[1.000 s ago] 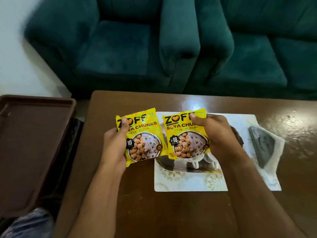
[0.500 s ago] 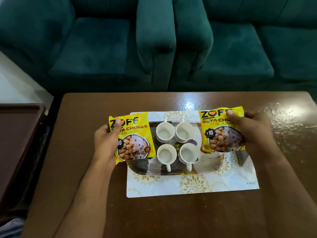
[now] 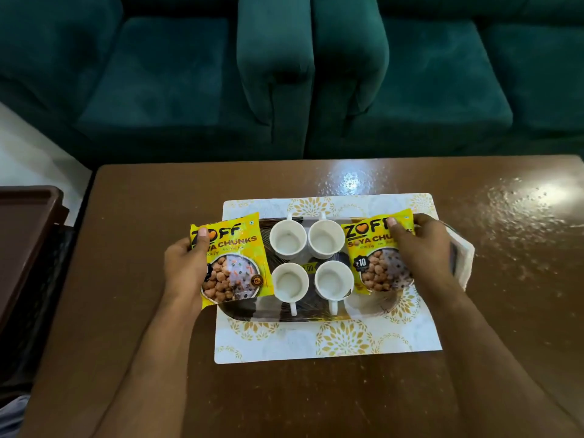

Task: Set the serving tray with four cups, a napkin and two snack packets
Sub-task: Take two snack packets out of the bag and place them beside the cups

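Packets are the step in hand: your left hand (image 3: 186, 263) grips one packet (image 3: 232, 260), your right hand (image 3: 420, 248) the other packet (image 3: 376, 254); next, lay both on the tray (image 3: 252, 308) beside the cups (image 3: 311, 259).

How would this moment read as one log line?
left hand: holds left packet | right hand: holds right packet | four cups: on tray

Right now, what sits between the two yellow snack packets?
In the head view, four white cups in a two-by-two block on the dark tray sit between the left packet and the right packet.
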The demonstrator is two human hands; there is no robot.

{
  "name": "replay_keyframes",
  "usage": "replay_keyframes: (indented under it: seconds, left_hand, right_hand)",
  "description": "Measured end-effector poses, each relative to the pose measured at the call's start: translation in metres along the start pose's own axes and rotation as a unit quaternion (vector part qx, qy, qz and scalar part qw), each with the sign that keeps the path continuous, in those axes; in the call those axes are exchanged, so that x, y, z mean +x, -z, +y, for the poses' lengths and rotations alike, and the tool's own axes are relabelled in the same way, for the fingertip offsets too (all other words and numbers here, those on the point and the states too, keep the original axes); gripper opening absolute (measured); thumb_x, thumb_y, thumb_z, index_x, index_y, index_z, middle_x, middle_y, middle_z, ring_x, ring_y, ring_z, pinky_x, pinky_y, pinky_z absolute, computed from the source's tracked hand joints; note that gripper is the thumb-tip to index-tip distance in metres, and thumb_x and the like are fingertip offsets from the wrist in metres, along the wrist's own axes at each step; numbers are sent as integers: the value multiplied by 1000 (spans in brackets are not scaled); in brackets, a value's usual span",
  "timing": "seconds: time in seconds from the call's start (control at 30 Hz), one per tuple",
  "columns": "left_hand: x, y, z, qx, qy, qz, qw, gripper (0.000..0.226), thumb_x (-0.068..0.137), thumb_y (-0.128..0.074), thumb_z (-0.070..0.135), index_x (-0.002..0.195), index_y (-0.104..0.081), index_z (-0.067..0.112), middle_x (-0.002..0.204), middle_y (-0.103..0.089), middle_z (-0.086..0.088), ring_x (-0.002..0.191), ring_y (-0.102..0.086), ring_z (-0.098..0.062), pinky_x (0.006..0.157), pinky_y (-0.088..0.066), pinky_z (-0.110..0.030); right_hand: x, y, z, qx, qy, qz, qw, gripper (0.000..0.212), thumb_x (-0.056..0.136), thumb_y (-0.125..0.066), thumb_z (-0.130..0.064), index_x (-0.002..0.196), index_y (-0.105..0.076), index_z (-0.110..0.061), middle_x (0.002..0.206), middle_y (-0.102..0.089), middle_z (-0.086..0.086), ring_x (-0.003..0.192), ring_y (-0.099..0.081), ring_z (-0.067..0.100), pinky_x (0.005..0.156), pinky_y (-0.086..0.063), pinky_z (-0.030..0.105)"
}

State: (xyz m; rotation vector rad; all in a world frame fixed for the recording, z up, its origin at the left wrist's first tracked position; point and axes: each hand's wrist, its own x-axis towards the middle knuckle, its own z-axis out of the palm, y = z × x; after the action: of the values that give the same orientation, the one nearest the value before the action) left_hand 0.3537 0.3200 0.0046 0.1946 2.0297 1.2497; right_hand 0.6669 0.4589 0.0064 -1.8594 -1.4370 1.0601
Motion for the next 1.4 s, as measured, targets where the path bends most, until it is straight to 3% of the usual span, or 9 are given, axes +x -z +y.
replay_keyframes:
  seconds: [0.17, 0.33, 0.43, 0.53, 0.73, 0.93, 1.1, 1.3, 1.4]
  left_hand:
    - [6, 2, -7, 14, -14, 9, 1000, 27, 105, -59, 38, 100, -76, 18, 110, -78, -14, 108, -74, -36, 102, -55, -60]
    - [6, -6, -17, 70, -49, 12, 996, 32, 104, -59, 40, 106, -78, 14, 107, -77, -18, 108, -71, -42, 100, -55, -60]
    - [-1, -11, -22, 149, -111, 41, 982, 33, 102, -59, 45, 103, -77, 18, 85, -74, -2, 87, -70, -29, 78, -55, -41]
    - [-6, -15, -26, 196, -145, 67, 967, 30, 101, -60, 44, 91, -72, 18, 75, -66, 1, 78, -63, -27, 61, -38, -34]
    - [-10, -21, -34, 214, -146, 76, 963, 35, 98, -68, 36, 122, -68, 11, 120, -56, -17, 99, -50, -21, 85, -35, -27]
    - [-9, -21, -39, 186, -127, 69, 972, 44, 97, -69, 35, 135, -63, 16, 128, -56, -14, 120, -55, -27, 95, -41, -33]
    - [-7, -26, -35, 205, -127, 64, 968, 44, 98, -67, 36, 137, -62, 16, 132, -51, -13, 128, -52, -32, 113, -41, -58]
    - [-8, -27, -33, 234, -121, 60, 963, 59, 99, -64, 40, 152, -49, 17, 139, -47, -12, 138, -45, -32, 116, -35, -57]
    - [-20, -27, -26, 276, -178, 103, 939, 63, 97, -68, 38, 151, -47, 13, 137, -47, -13, 134, -45, -33, 109, -35, -54]
  right_hand:
    - [-1, -6, 9, 33, -19, -19, 999, 38, 96, -69, -18, 131, -56, -20, 123, -68, 15, 116, -65, 34, 100, -54, 54]
    - [-7, -6, 14, 26, 32, -40, 998, 38, 95, -66, -7, 129, -61, -23, 124, -66, 9, 115, -63, 32, 100, -53, 56]
    - [-13, -10, 18, -53, 79, -7, 995, 39, 92, -70, -9, 128, -63, -19, 121, -64, 8, 115, -60, 31, 99, -51, 52]
    - [-20, -15, 20, -153, 127, 37, 979, 44, 92, -71, -16, 134, -59, -14, 125, -60, 15, 116, -57, 35, 93, -48, 43]
    - [-39, -12, 18, -265, 138, 52, 953, 69, 88, -75, -45, 145, -45, -20, 139, -51, 15, 114, -63, 40, 75, -55, 47]
    - [-56, -9, 27, -296, 109, 33, 948, 83, 80, -80, -46, 150, -38, -29, 141, -46, 12, 109, -64, 42, 74, -55, 48]
    - [-54, -10, 29, -288, 116, 21, 950, 78, 82, -80, -43, 149, -42, -27, 142, -43, 14, 111, -63, 41, 75, -55, 46]
    - [-53, -15, 26, -304, 123, 17, 945, 67, 85, -78, -41, 143, -47, -26, 144, -42, 13, 111, -62, 42, 73, -53, 45]
    - [-57, -15, 22, -339, 152, 55, 927, 62, 85, -76, -38, 140, -54, -18, 143, -48, 18, 126, -50, 41, 91, -50, 53]
